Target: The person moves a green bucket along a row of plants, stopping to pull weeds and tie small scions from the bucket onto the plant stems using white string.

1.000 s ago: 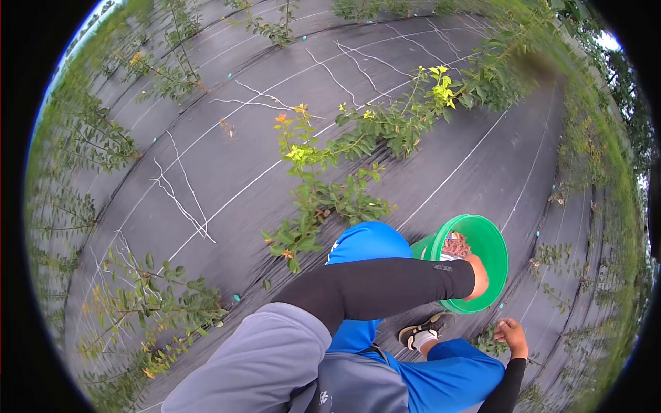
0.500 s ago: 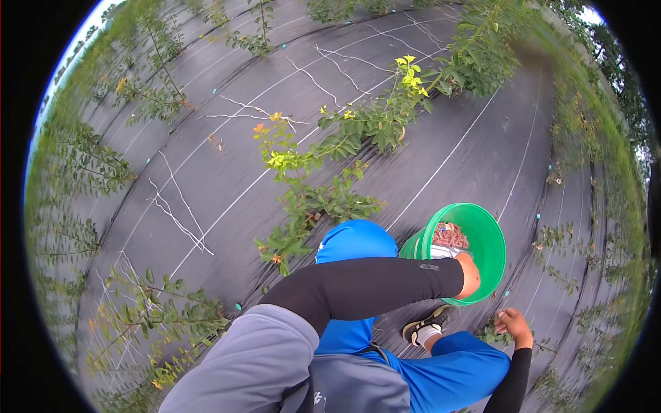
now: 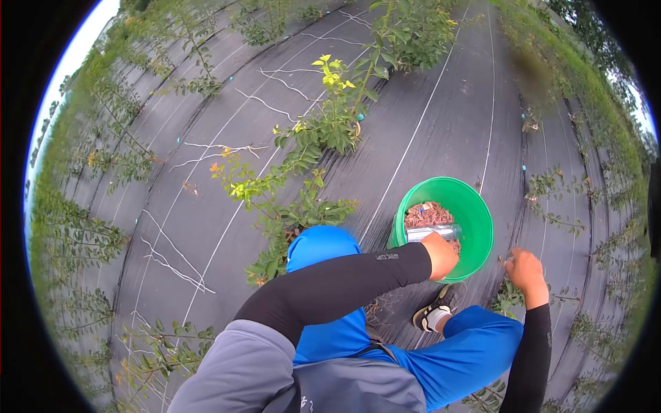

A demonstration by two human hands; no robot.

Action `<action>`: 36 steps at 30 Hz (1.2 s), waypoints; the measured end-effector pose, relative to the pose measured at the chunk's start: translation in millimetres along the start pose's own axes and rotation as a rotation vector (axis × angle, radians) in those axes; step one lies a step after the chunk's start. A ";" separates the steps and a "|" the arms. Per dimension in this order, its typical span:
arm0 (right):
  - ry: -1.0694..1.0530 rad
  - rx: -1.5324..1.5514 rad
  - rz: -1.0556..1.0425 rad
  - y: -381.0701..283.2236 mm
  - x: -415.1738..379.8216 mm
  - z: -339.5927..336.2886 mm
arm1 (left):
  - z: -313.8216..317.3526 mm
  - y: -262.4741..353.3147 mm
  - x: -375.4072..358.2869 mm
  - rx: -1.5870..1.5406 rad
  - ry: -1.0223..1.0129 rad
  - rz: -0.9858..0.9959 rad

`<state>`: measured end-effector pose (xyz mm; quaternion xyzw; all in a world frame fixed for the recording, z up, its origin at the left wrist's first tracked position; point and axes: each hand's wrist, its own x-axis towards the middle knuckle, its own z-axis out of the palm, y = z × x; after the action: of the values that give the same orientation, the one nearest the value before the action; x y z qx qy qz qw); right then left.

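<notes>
My left hand [image 3: 441, 256] is inside a green bucket [image 3: 483, 227], its fingers closed around a clear, shiny cup-like container [image 3: 431, 233]. The container lies tilted on reddish-brown loose bits [image 3: 428, 215] that cover the bucket's bottom. To the right of the bucket is my right hand [image 3: 527, 270], apart from its rim, with the fingers curled in. Whether they hold anything small I cannot tell. Below that hand is a low leafy plant [image 3: 508, 297].
Black ground cover [image 3: 385, 165] with white lines spreads around me. A leafy shrub [image 3: 296, 213] with yellow-green tips stands left of the bucket, close to my blue-clad knee [image 3: 323, 246]. Loose white strings [image 3: 172, 265] lie farther left. My shoe [image 3: 435, 310] is just below the bucket.
My left hand has shifted within the bucket, and the clear container now shows more plainly. My right hand has risen closer to the bucket. The whole view has shifted.
</notes>
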<state>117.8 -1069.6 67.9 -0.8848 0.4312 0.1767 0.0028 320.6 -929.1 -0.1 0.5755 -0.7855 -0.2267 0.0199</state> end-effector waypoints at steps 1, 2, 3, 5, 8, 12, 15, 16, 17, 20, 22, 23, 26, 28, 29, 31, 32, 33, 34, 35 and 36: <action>0.165 0.015 -0.076 -21.4 -1.8 -17.0 | 2.4 -1.1 -1.8 0.012 0.062 0.040; 0.278 -0.014 -0.196 -54.2 -10.1 -44.0 | -0.7 0.1 -4.1 0.039 0.050 0.047; 0.345 -0.013 -0.322 -88.9 -20.8 -71.8 | 0.7 -0.3 -4.6 0.045 0.064 0.065; 0.359 0.000 -0.627 -148.1 -41.7 -107.4 | 3.5 -0.2 -1.7 0.068 -0.017 0.153; 0.353 0.001 -0.836 -214.2 -117.1 -112.8 | -1.2 4.0 2.7 0.081 -0.167 0.076; 0.351 0.010 -0.747 -252.6 -166.5 -122.7 | 12.3 6.2 14.4 0.035 -0.109 0.135; 0.353 -0.033 -0.653 -272.9 -180.6 -123.5 | 11.3 3.1 13.4 0.083 -0.038 0.161; 0.346 -0.020 -0.615 -271.5 -180.9 -124.8 | 9.4 5.4 14.4 0.094 -0.061 0.151; 0.344 0.008 -0.581 -272.3 -182.2 -124.8 | 7.7 7.1 13.9 0.082 -0.061 0.158; 0.362 0.087 -0.455 -254.9 -179.1 -116.2 | 3.3 3.9 11.9 0.054 -0.063 0.133; 0.421 0.211 -0.378 -201.1 -169.7 -96.7 | -4.2 7.8 25.0 0.002 -0.047 0.113; 0.456 0.283 -0.353 -158.8 -164.8 -82.2 | -7.7 8.7 25.7 -0.030 -0.036 0.081; 0.547 0.647 -0.049 -44.7 -159.9 -40.4 | -7.5 7.4 24.8 -0.055 0.045 0.177; 0.614 0.802 0.216 38.1 -151.9 -6.0 | -8.1 15.7 29.9 -0.024 -0.067 0.027; 0.623 1.010 0.386 86.2 -142.7 17.1 | -5.7 17.4 31.0 -0.018 -0.067 0.037; 0.725 1.596 0.666 156.6 -137.2 37.4 | 0.8 15.1 31.9 -0.003 -0.110 0.011; 0.881 1.914 0.769 191.3 -126.2 60.7 | 1.2 14.8 33.5 0.001 -0.111 0.022; 0.901 1.998 0.924 220.1 -113.5 83.0 | 0.8 13.1 34.6 -0.021 -0.124 0.000; 0.915 2.077 1.080 241.5 -102.1 104.1 | 0.1 10.2 36.3 -0.044 -0.135 -0.026; 0.794 1.972 1.196 253.5 -92.6 125.2 | -0.4 3.7 36.0 -0.045 -0.140 -0.025; 0.665 1.862 1.298 265.1 -80.8 147.1 | -1.0 -3.8 35.9 -0.048 -0.050 -0.035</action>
<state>-176.2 -1151.4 -5.5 -0.1599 0.7423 -0.4762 0.4436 312.3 -963.2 -8.9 0.5826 -0.7699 -0.2601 0.0102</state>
